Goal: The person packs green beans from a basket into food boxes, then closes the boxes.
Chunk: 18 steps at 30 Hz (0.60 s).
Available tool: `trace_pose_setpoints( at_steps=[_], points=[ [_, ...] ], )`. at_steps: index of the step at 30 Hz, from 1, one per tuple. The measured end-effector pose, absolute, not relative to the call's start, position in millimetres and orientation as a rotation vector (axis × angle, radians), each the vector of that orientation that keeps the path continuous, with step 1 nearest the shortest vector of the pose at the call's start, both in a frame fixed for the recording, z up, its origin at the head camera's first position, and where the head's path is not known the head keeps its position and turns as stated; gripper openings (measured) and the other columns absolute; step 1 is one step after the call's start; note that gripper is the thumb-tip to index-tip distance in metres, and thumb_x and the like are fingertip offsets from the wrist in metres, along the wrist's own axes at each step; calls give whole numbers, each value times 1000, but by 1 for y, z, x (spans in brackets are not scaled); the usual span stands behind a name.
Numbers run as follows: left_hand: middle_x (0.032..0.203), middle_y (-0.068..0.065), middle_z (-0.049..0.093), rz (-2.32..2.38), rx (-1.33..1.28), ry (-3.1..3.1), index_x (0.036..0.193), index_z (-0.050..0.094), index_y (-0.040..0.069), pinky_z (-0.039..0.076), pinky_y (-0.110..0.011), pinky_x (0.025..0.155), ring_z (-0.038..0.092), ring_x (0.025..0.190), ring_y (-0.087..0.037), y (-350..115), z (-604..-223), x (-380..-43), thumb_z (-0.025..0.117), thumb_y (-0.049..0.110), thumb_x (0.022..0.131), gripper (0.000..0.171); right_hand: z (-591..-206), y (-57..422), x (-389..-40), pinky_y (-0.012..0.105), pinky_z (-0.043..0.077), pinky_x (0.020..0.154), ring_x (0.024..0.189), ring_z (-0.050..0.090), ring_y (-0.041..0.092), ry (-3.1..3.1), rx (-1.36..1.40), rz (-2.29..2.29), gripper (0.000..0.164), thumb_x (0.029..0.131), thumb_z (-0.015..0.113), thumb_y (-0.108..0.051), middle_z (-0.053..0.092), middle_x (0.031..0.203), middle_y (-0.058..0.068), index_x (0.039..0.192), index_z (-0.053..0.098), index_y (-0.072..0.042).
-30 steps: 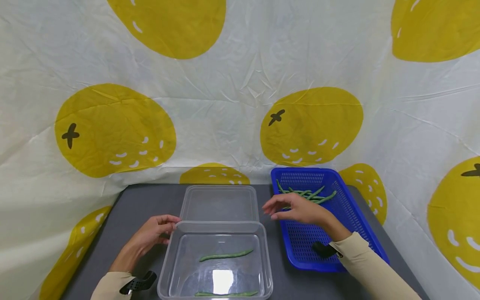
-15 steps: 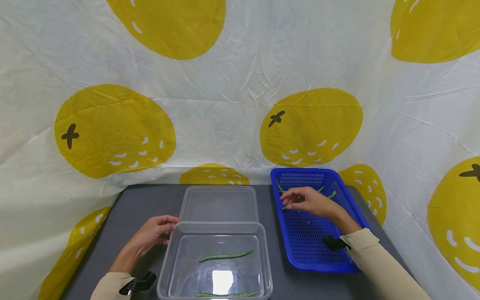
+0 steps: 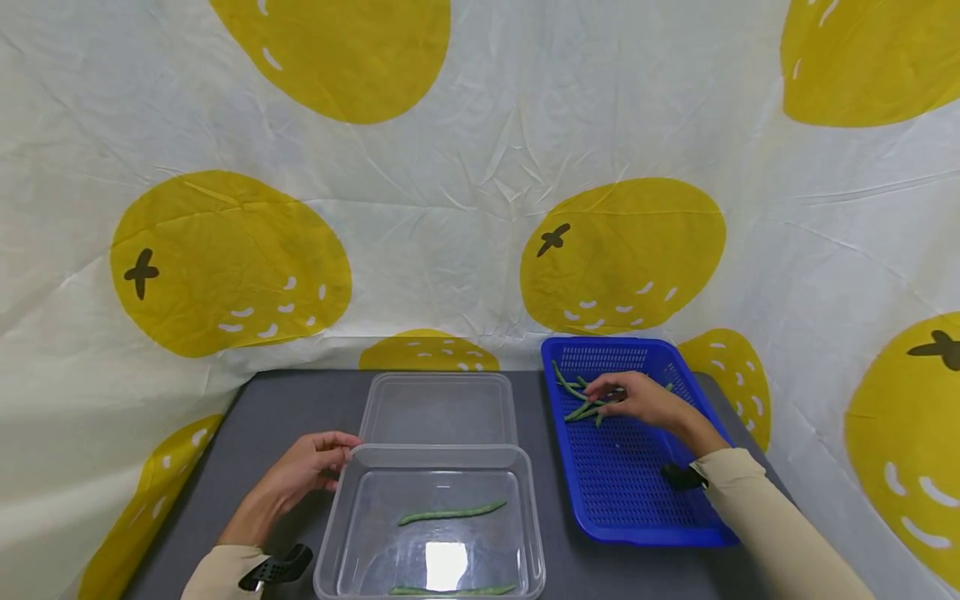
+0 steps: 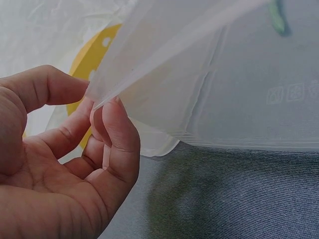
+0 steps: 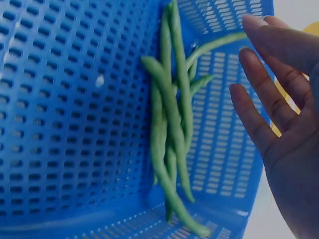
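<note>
Beans [image 5: 175, 122] lie in a loose, crossing heap at the far end of the blue basket [image 3: 637, 536], and the right hand [image 3: 645, 402] is just over them. Picking here looks best done on a bean that lies on top: a light pinch near its middle, then a straight lift, should keep the crossed ones beneath from being dragged along; too hard a squeeze might snap it. The clear box [image 3: 442, 452] stands left of the basket's near half, with two more beans [image 3: 452, 513] lying apart on its floor. The lid [image 3: 438, 408] lies flat on the surface [image 3: 292, 400], left of the basket's far half.

As for the grip, the right thumb and fingers are apart; in the right wrist view a bean's tip lines up with the gap between them, but whether they touch it I cannot tell. The left hand [image 3: 303, 465] has thumb and fingers together on the clear box's rim, pinching the far corner on the side away from the basket.
</note>
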<state>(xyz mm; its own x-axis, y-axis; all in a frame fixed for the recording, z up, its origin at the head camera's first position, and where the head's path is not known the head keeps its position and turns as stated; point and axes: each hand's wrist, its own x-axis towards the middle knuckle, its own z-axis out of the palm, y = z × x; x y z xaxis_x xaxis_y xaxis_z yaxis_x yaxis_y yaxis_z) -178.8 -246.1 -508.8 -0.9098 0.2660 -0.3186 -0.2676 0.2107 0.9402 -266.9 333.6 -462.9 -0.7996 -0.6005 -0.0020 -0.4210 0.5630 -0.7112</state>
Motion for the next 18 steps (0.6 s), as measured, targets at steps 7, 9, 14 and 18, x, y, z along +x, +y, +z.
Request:
trace_pose_setpoints(
  at_steps=[7,9,14,18],
  points=[
    [107,-12,67,1746,-20,2078,129,59,-8,54,-38,70,58,89,-20,-246,-509,-179,62,15,98,38,-470,343,-274,56,51,92,109,64,44,2589,-849,-983,32,92,70,1,70,115,23,123,65,6],
    [106,-11,66,1744,-27,2079,129,60,-7,54,-38,70,57,88,-20,-246,-510,-179,62,15,98,38,-473,346,-275,58,51,92,109,64,46,2590,-847,-965,31,92,69,2,70,115,24,123,65,7],
    [102,-9,64,1745,-37,2078,130,60,-6,54,-38,68,56,85,-19,-245,-511,-180,62,16,99,38,-478,354,-278,48,55,89,112,63,48,2575,-746,-973,31,93,66,7,68,118,29,123,63,11],
    [102,-8,64,1750,-40,2081,129,60,-6,54,-38,68,56,85,-19,-245,-510,-180,63,15,98,38,-481,358,-278,48,55,91,112,64,46,2585,-663,-954,31,91,66,9,68,118,29,122,63,12]
  ],
)
